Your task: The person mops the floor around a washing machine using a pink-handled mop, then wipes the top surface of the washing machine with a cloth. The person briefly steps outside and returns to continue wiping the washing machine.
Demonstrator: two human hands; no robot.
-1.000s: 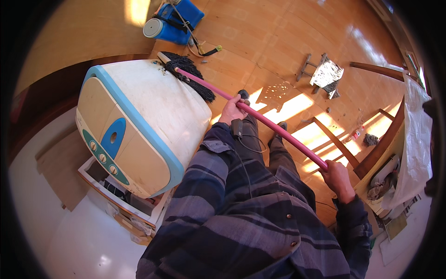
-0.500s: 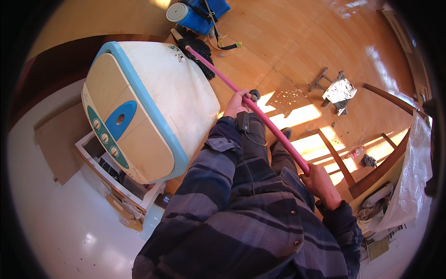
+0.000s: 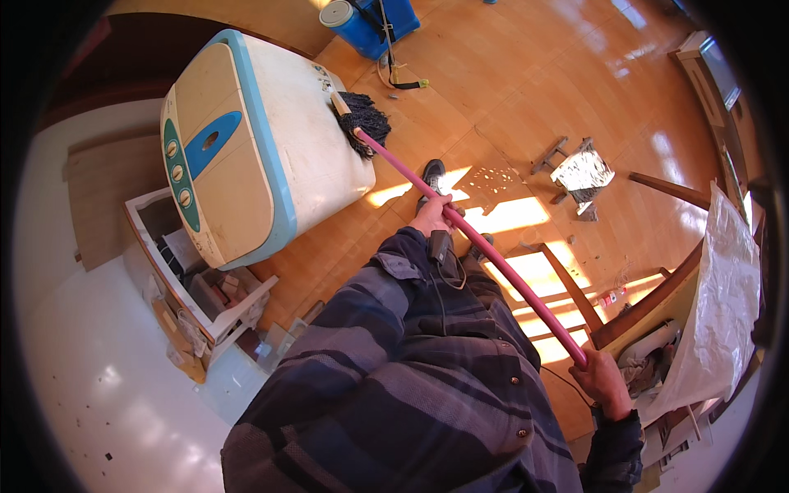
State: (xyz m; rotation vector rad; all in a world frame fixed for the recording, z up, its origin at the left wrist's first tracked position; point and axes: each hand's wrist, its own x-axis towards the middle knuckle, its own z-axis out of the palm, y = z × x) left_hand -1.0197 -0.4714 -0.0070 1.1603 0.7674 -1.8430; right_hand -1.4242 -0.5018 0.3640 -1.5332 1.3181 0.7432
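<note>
1. sunlit orange floor (image 3: 485, 90) spreads out to the right of the washing machine (image 3: 320, 140), bright window patches lying across it.
2. the mop (image 3: 477, 241) is right of the washing machine. its dark head (image 3: 371, 127) is right up against the machine's side in view, though i cannot tell whether they touch.
3. as for progress, the mop is up in both hands with its head low, so i judge the mopping to be under way at most. pale specks (image 3: 493, 174) lie on the floor well to the right of the washing machine, so cleaning looks unfinished there; no wet trail shows, and i cannot tell which parts have been wiped.
4. the mop's long axis slants: the head end points toward the washing machine, and the pink handle (image 3: 526, 297) runs away from it, rightward and back toward the person.
5. the left hand (image 3: 431, 215), nearer the washing machine, has its fingers curled round the middle of the handle. the right hand (image 3: 604, 382), farther from the machine, is wrapped round the handle's end. how tightly either squeezes, i cannot tell.
6. a blue tank (image 3: 357, 31) stands just past the washing machine's far end; a small stool (image 3: 582, 171) is well off to the machine's right.
</note>
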